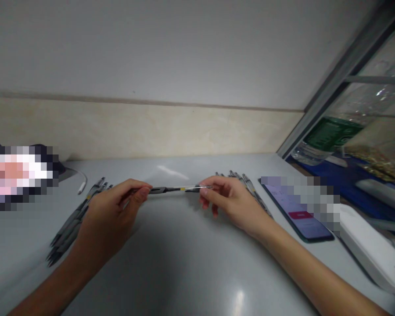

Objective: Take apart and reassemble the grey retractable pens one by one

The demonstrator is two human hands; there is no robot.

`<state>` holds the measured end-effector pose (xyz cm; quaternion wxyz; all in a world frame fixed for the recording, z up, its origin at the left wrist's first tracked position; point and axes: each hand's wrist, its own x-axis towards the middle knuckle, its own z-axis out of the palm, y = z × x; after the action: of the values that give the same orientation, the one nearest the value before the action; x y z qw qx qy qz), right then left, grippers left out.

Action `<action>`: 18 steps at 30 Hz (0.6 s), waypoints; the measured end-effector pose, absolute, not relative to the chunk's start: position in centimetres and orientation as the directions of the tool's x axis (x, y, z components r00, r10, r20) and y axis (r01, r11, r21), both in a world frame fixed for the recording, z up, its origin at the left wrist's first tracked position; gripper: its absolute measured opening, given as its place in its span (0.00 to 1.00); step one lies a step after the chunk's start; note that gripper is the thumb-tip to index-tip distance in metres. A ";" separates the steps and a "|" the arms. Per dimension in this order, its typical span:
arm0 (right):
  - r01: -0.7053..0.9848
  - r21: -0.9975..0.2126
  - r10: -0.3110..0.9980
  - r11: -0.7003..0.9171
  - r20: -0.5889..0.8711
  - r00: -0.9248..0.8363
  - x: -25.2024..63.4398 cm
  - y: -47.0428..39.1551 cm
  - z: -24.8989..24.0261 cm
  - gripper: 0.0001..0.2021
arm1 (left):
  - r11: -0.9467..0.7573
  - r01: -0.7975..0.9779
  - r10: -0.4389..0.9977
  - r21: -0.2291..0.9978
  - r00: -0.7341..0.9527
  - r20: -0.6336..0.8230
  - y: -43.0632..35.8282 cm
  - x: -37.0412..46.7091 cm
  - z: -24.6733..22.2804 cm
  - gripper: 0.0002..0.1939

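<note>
A slim pen [174,189] lies level between my two hands above the desk. It has a dark grey section on the left, a yellow band and a clear, thin part on the right. The thumb and forefinger of my left hand [113,210] pinch its grey end. My right hand [230,199] pinches the clear end, its other fingers loosely curled below. A small dark pointed piece [192,190] shows by the right fingertips; what it is, I cannot make out. Several grey pens [70,228] lie bunched beside my left hand. More pens [250,184] lie partly hidden behind my right hand.
On the right, a phone [303,219] with a lit screen lies beside a white rounded case [371,250]. A water bottle [332,131] with a green label stands beyond the metal frame [329,79]. A white cable [83,182] lies at the left, near a blurred-out object.
</note>
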<state>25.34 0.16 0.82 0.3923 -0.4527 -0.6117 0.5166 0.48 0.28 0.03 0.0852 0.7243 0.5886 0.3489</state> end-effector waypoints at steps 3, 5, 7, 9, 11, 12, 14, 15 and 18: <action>0.112 -0.992 0.962 0.064 0.032 -0.273 25.3 0.1 0.7 0.15 | -0.283 0.793 0.918 0.539 0.062 0.391 0.4 0.4 -0.1 0.12; 0.096 -0.994 0.957 0.044 0.014 -0.289 25.2 0.2 0.5 0.13 | -0.287 0.793 0.918 0.538 0.067 0.391 0.4 0.4 -0.1 0.12; 0.074 -0.995 0.961 0.063 0.040 -0.272 25.0 0.3 0.3 0.11 | -0.296 0.791 0.917 0.536 0.078 0.391 0.3 0.5 -0.1 0.12; 0.075 -0.990 0.972 0.118 0.099 -0.214 24.9 0.4 0.2 0.09 | -0.300 0.785 0.919 0.542 0.085 0.386 0.3 0.5 -0.1 0.12; 0.106 -0.980 0.978 0.167 0.152 -0.140 24.9 0.4 0.1 0.08 | -0.300 0.776 0.925 0.555 0.094 0.369 0.4 0.4 -0.1 0.12; 0.123 -0.975 0.979 0.185 0.172 -0.110 24.9 0.4 0.2 0.08 | -0.298 0.771 0.929 0.563 0.099 0.357 0.4 0.3 -0.1 0.13; 0.147 -0.966 0.977 0.211 0.202 -0.075 25.0 0.4 0.2 0.08 | -0.290 0.764 0.937 0.577 0.105 0.333 0.5 0.1 -0.1 0.14; 0.149 -0.964 0.975 0.221 0.213 -0.069 25.1 0.3 0.2 0.07 | -0.281 0.763 0.942 0.582 0.103 0.321 0.6 0.0 0.0 0.15; 0.151 -0.960 0.971 0.236 0.227 -0.073 25.2 0.3 0.3 0.07 | -0.265 0.756 0.950 0.598 0.101 0.294 0.6 -0.2 0.1 0.16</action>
<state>25.20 0.31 0.25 0.4999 -0.4622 -0.6068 0.4102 -0.22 0.60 0.10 0.1498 0.7266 0.5873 0.3237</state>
